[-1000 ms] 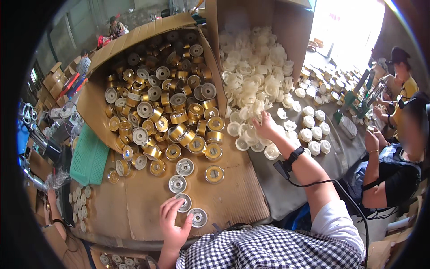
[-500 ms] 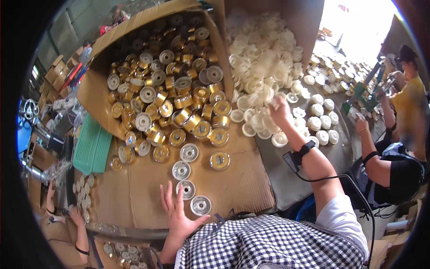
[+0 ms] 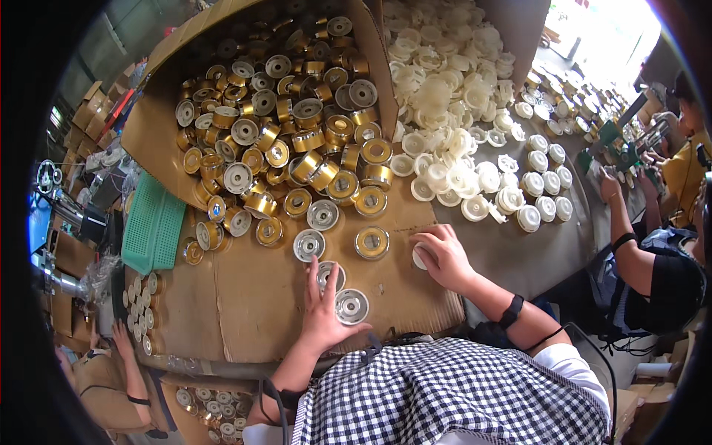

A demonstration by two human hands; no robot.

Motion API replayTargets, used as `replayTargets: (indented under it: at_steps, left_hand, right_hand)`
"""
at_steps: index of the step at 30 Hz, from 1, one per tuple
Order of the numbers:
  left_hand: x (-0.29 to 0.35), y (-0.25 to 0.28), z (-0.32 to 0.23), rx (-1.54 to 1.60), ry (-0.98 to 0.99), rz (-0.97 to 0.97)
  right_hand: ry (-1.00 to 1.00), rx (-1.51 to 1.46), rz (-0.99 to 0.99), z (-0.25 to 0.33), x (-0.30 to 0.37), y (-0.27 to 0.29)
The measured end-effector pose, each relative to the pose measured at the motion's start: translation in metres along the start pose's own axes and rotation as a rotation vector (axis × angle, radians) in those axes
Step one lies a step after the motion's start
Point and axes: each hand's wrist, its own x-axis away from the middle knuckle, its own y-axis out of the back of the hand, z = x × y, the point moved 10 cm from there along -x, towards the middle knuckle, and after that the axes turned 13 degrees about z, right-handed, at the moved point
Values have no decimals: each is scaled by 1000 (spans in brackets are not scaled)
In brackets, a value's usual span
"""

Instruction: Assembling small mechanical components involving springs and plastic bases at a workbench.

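My left hand (image 3: 324,319) is open, fingers spread and thumb apart. Its fingertips rest at a silver round metal cap (image 3: 331,276), and a second silver cap (image 3: 351,306) sits between fingers and thumb. Two more silver caps line up beyond them, the farthest cap (image 3: 322,215) close to the gold pile. My right hand (image 3: 446,259) is closed round a white plastic disc (image 3: 423,256), low over the cardboard sheet's right side. A gold-rimmed cap (image 3: 371,242) lies alone between the hands, farther off.
A tilted cardboard box (image 3: 167,74) spills gold metal caps (image 3: 297,133). Right of it spreads a heap of white plastic parts (image 3: 445,89). White-topped caps (image 3: 545,182) stand in rows. A green basket (image 3: 153,222) stands left. Co-workers' arms (image 3: 627,237) are at both sides.
My right hand has come back from the white heap toward me with a white disc in it. My left hand has moved slightly right and forward, over the silver caps.
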Motion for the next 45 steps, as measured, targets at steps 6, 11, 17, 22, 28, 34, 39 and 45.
replayTargets:
  at_steps: [6, 11, 17, 22, 28, 34, 39, 45]
  left_hand:
    - [-31, -14, -19, -36, -20, 19]
    - [-40, -18, -30, 49, -113, -9]
    - [-26, 17, -10, 281, -192, -208]
    - [-23, 68, -2, 151, -66, -501]
    - [-56, 69, 44, 0, 22, -421]
    - [-96, 63, 71, 124, -13, -396]
    - [-117, 55, 78, 511, 1, -330]
    - [-122, 31, 30, 316, -92, -278]
  right_hand:
    - [76, 156, 77, 14, 18, -1]
    - [29, 25, -51, 25, 23, 14]
    - [358, -142, 44, 108, 8, -16]
    - [375, 2, 113, 100, 12, -51]
    - [389, 180, 120, 76, 40, -38]
    - [-11, 453, -233, -19, 80, 61]
    - [-222, 570, -385, -67, 99, 112]
    - [-363, 466, -360, -88, 67, 117]
